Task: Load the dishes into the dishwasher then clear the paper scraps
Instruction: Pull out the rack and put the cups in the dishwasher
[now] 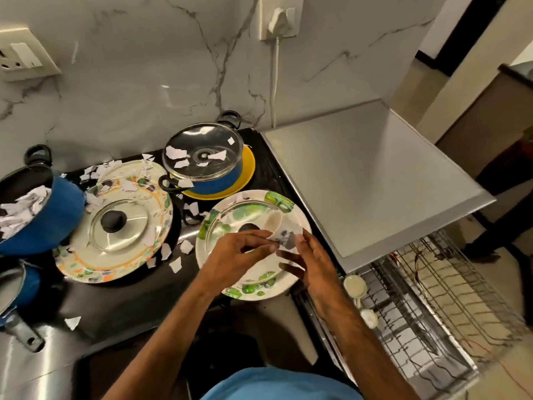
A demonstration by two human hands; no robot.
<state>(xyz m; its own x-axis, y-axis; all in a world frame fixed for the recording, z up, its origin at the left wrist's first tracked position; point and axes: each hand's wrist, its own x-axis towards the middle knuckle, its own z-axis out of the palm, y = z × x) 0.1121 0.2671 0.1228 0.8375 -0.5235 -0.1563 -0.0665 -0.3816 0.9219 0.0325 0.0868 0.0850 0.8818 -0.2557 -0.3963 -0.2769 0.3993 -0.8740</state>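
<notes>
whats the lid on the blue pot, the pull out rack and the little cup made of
Lid on the blue pot: clear glass, see-through with bright reflections, probably metal-rimmed. Rack: bare shiny metal wire, made of thin crossing rods. Cup, pinched by the left hand: glossy and pale with a printed pattern. It could be ceramic or melamine; the look does not settle it.

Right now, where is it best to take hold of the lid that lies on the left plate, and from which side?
Take the black knob at the centre of the lid, coming straight down from above. The lid lies flat on the plate, its rim low against it, so the edge probably offers little hold; the knob stands up free.
</notes>
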